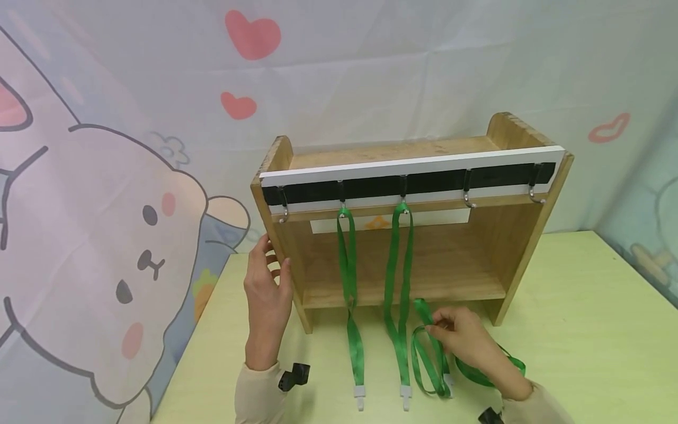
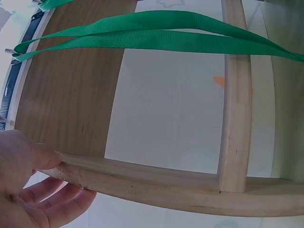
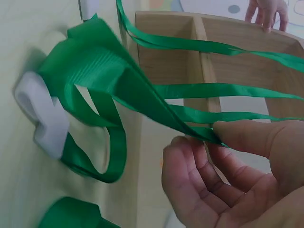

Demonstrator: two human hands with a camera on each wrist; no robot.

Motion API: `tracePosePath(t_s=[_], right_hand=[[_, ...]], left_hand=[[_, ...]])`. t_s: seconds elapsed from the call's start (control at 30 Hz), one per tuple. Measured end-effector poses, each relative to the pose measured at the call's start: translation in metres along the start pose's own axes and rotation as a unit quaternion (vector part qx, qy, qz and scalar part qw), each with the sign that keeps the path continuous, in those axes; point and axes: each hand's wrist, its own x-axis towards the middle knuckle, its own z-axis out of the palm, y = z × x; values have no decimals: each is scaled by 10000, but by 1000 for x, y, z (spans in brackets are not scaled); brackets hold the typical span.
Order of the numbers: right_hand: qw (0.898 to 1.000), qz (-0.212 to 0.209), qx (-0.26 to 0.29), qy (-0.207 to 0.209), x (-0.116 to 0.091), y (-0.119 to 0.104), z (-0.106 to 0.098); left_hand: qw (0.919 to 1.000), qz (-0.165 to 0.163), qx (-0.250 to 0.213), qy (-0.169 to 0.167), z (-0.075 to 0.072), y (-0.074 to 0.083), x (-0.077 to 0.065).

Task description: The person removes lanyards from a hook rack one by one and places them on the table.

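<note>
My left hand (image 1: 267,288) holds the left side panel of a small wooden shelf (image 1: 365,259); in the left wrist view the thumb lies inside the panel (image 2: 142,183) and the fingers outside. In front of the shelf, my right hand (image 1: 468,338) pinches a green lanyard (image 3: 99,71) between thumb and fingers. Its strap droops in loops toward the tabletop, with a pale plastic clip (image 3: 42,111) at the end. Two more green lanyards hang from the second hook (image 1: 342,213) and third hook (image 1: 405,209) from the left, clips downward.
Another green lanyard (image 1: 477,377) lies on the pale yellow table (image 1: 582,294), partly behind the right wrist. A white rail with a black strip (image 1: 434,181) carries several metal hooks; the outer left hook (image 1: 283,212) and two on the right are bare. A printed cloth (image 1: 397,88) hangs behind.
</note>
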Motion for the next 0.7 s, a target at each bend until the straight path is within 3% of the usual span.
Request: tracePosePath(t_s=[0.43, 0.7], right_hand=[[9989, 237, -338, -235, 1, 14, 6], [9967, 221, -783, 9, 0, 25, 13]], left_hand=[[10000, -63, -24, -12, -1, 1, 0], [10000, -62, -38, -5, 0, 1, 0]])
